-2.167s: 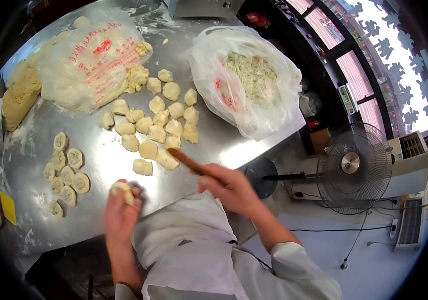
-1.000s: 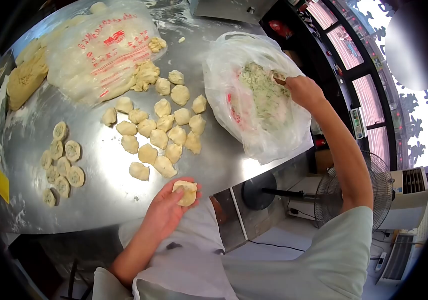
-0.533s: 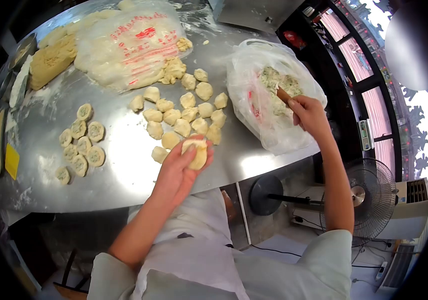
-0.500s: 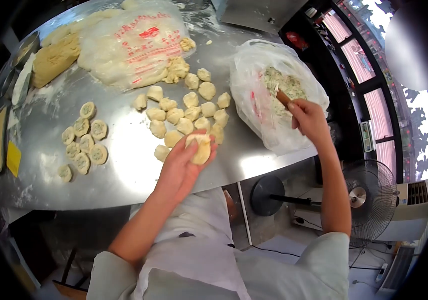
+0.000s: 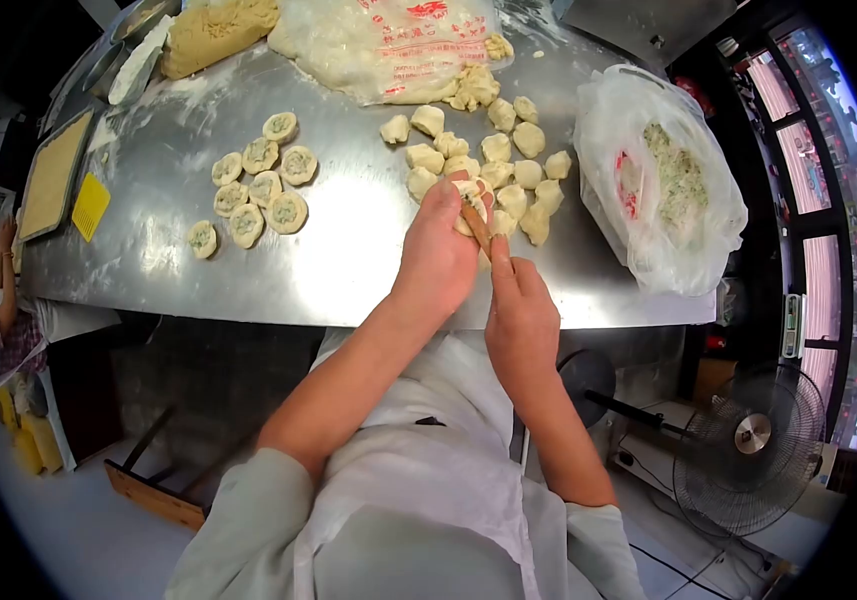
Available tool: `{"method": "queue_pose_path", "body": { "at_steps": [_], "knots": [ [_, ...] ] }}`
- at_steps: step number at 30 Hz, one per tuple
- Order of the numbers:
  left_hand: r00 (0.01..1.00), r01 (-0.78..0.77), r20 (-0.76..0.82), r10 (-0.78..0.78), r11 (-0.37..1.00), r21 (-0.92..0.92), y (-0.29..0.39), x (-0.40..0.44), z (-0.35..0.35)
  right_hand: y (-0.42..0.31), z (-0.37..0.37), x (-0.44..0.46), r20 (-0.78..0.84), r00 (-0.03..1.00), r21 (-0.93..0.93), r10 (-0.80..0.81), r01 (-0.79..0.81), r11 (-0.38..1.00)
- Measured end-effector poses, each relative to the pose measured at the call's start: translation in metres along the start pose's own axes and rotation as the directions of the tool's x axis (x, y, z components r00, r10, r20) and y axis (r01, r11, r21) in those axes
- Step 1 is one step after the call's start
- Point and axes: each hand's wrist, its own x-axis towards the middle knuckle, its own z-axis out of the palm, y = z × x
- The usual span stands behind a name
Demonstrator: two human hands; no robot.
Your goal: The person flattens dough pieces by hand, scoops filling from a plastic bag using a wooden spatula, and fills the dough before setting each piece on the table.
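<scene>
Cupped in my left hand (image 5: 435, 250) is a dough wrapper (image 5: 483, 192), partly hidden by the fingers, with some green-flecked filling on it. My right hand (image 5: 525, 315) grips a flat wooden filling stick (image 5: 476, 226), its tip on the filling in the wrapper. Just beyond both hands lie several plain dough pieces (image 5: 496, 147). To the left, filled dough rounds (image 5: 266, 187) sit in a cluster, green filling showing at their tops. A white plastic bag (image 5: 608, 180) on the right holds a mass of green-flecked filling (image 5: 681, 178).
Printed plastic covers a large dough mass (image 5: 398, 50) at the back. A tray (image 5: 56, 175) and yellow scraper (image 5: 91, 207) lie on the steel table (image 5: 348, 230). A fan (image 5: 751, 435) stands right, a stool (image 5: 158, 495) lower left. Another person's arm (image 5: 6, 290) shows far left.
My right hand has come left from the filling bag with the stick, now at the wrapper in my left hand. The camera view has swung left, bringing another person into sight.
</scene>
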Motion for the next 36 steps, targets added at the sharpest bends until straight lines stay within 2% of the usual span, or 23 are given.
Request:
{"method": "queue_pose_path", "body": {
  "at_steps": [3, 6, 9, 11, 13, 15, 17, 18, 20, 21, 23, 24, 25, 26, 28, 30, 33, 36],
  "knots": [
    [1.000, 0.021, 0.006, -0.021, 1.000, 0.007, 0.000, -0.005, -0.004, 0.009, -0.016, -0.002, 0.075, 0.997, 0.146, -0.007, -0.004, 0.989],
    [1.000, -0.002, 0.022, 0.004, 0.995, -0.100, 0.003, 0.003, -0.013, 0.014, -0.034, -0.006, 0.131, 0.991, 0.305, 0.012, -0.052, 0.951],
    [0.995, 0.005, 0.101, 0.008, 0.991, -0.132, 0.006, 0.007, -0.023, 0.019, -0.049, -0.007, 0.191, 0.979, 0.514, 0.064, -0.156, 0.844],
    [0.995, -0.003, 0.094, 0.009, 0.998, -0.063, 0.007, 0.003, -0.029, 0.039, -0.062, -0.005, 0.089, 0.987, 0.546, 0.134, -0.161, 0.822],
    [0.995, 0.005, 0.098, -0.001, 0.999, -0.042, 0.005, 0.000, -0.033, 0.062, -0.091, 0.008, 0.072, 0.932, 0.547, 0.356, -0.335, 0.767],
    [0.994, 0.022, 0.109, -0.020, 0.999, -0.026, 0.003, -0.005, -0.034, 0.090, -0.126, 0.031, 0.021, 0.901, 0.443, 0.433, -0.397, 0.804],
    [0.990, 0.079, 0.115, -0.077, 0.997, -0.013, 0.001, -0.010, -0.030, 0.142, -0.141, 0.047, -0.117, 0.914, 0.106, 0.389, -0.378, 0.920],
    [0.986, 0.074, 0.146, -0.077, 0.997, 0.031, -0.003, -0.014, -0.028, 0.181, -0.144, 0.051, -0.114, 0.938, -0.136, 0.326, -0.340, 0.931],
    [0.974, 0.068, 0.210, -0.091, 0.991, 0.114, -0.012, -0.015, -0.023, 0.223, -0.155, 0.069, -0.074, 0.914, -0.423, 0.399, -0.391, 0.817],
    [0.971, 0.083, 0.209, -0.119, 0.981, 0.175, -0.015, -0.018, -0.022, 0.236, -0.158, 0.079, -0.073, 0.896, -0.466, 0.438, -0.419, 0.779],
    [0.977, 0.152, 0.113, -0.181, 0.961, 0.229, -0.019, -0.020, -0.015, 0.244, -0.165, 0.098, -0.033, 0.887, -0.578, 0.460, -0.392, 0.715],
    [0.974, 0.173, 0.102, -0.200, 0.958, 0.228, -0.020, -0.021, -0.014, 0.254, -0.163, 0.104, -0.008, 0.910, -0.606, 0.414, -0.334, 0.722],
    [0.972, 0.192, 0.091, -0.217, 0.955, 0.225, -0.023, -0.022, -0.013, 0.255, -0.158, 0.110, -0.051, 0.917, -0.626, 0.395, -0.338, 0.703],
    [0.970, 0.195, 0.097, -0.221, 0.955, 0.225, -0.025, -0.023, -0.012, 0.274, -0.148, 0.115, -0.071, 0.948, -0.644, 0.312, -0.282, 0.711],
    [0.968, 0.206, 0.093, -0.235, 0.948, 0.244, -0.028, -0.023, -0.012, 0.293, -0.129, 0.126, -0.046, 0.943, -0.670, 0.330, -0.274, 0.690],
    [0.965, 0.215, 0.092, -0.244, 0.944, 0.250, -0.027, -0.025, -0.012, 0.292, -0.119, 0.125, -0.038, 0.978, -0.626, 0.205, -0.184, 0.758],
    [0.960, 0.210, 0.128, -0.248, 0.945, 0.252, -0.025, -0.023, -0.012, 0.281, -0.114, 0.128, -0.007, 0.971, -0.666, 0.240, -0.183, 0.723],
    [0.950, 0.226, 0.163, -0.266, 0.947, 0.227, -0.024, -0.021, -0.013, 0.266, -0.111, 0.122, 0.107, 0.965, -0.678, 0.238, -0.104, 0.727]
  ]
}}
